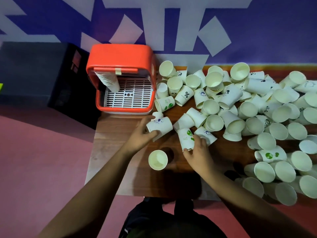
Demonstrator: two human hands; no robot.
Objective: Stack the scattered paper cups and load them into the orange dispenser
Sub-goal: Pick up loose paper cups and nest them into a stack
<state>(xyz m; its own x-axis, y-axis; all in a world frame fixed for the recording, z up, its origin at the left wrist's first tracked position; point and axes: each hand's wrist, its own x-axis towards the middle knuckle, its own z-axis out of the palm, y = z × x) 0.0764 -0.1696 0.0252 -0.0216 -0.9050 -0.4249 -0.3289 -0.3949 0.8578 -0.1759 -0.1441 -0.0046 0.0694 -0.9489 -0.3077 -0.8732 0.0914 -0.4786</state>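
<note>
Beyond the left hand (142,134) gripping a blue-printed cup (159,125) and the right hand (199,152) gripping a green-printed cup (186,137), the orange dispenser (120,55) holds one stack (109,79); most loose cups (253,126) lie unstacked.

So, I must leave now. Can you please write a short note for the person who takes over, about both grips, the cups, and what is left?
Left grip holds a blue-logo cup lying on its side.
Right grip holds a green-print cup at its open end.
The orange dispenser is at the far left of the table.
Done: one stack leans inside the dispenser.
One upright cup stands between the hands.
Left: the big loose pile on the right is not yet stacked or loaded.
</note>
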